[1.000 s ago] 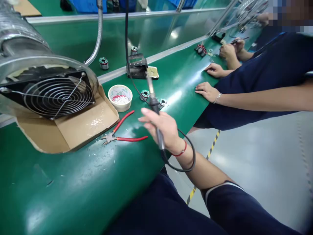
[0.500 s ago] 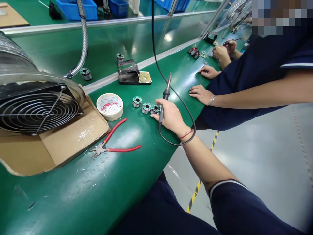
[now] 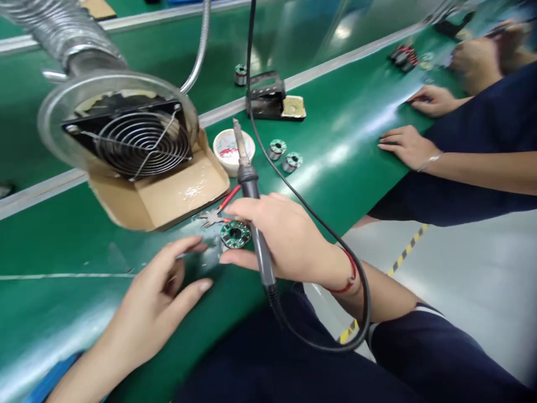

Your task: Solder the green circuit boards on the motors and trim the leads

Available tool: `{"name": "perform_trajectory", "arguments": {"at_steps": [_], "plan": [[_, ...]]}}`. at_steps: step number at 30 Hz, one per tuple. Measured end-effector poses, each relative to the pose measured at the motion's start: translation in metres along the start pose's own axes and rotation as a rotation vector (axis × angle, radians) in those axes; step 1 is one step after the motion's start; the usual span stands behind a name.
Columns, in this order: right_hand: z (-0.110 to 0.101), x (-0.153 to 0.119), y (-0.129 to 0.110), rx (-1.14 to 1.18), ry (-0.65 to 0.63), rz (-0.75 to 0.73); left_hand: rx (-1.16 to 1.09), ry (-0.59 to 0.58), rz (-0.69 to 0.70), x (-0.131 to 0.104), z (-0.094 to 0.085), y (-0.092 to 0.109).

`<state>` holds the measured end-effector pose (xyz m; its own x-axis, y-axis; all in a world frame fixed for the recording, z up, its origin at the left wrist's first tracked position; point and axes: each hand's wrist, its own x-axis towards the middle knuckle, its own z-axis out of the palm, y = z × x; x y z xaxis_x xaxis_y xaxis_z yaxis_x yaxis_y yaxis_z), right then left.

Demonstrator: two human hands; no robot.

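My right hand (image 3: 289, 235) grips a soldering iron (image 3: 259, 240), its tip pointing up and away. Between the thumb and fingers of that same hand is a motor stator (image 3: 235, 234) topped by a green ring-shaped circuit board. Just left of it, my left hand (image 3: 155, 302) has curved fingers, thumb apart from the index finger. A thin pale wire (image 3: 71, 276), apparently solder, runs from the left edge to this hand, and a grey end shows by its fingers. Red-handled cutters (image 3: 213, 217) lie behind the stator, partly hidden.
A caged fan (image 3: 146, 146) with a duct stands in a cardboard tray (image 3: 180, 196). Nearby are a tape roll (image 3: 222, 168), two stators (image 3: 284, 157) and an iron stand (image 3: 264, 106) with sponge. Co-workers' hands (image 3: 411, 146) rest at right. The iron's cable (image 3: 310, 210) loops over my right wrist.
My right hand has picked up one stator from the row while keeping the soldering iron, and brought it nearer. My left hand has come into view with the wire. The view has shifted left.
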<state>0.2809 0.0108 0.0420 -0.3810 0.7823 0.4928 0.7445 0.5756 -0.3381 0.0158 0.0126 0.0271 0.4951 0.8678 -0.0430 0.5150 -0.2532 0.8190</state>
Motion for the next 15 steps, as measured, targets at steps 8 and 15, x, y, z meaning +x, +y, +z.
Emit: {"name": "perform_trajectory", "arguments": {"at_steps": [8,15], "plan": [[0.023,0.018,-0.042,0.141,-0.099,-0.012,-0.141,0.079,0.02,-0.007,0.009,0.003],[0.029,0.018,-0.051,0.25,-0.047,0.008,-0.24,0.082,-0.008,-0.021,0.004,0.0]]}}
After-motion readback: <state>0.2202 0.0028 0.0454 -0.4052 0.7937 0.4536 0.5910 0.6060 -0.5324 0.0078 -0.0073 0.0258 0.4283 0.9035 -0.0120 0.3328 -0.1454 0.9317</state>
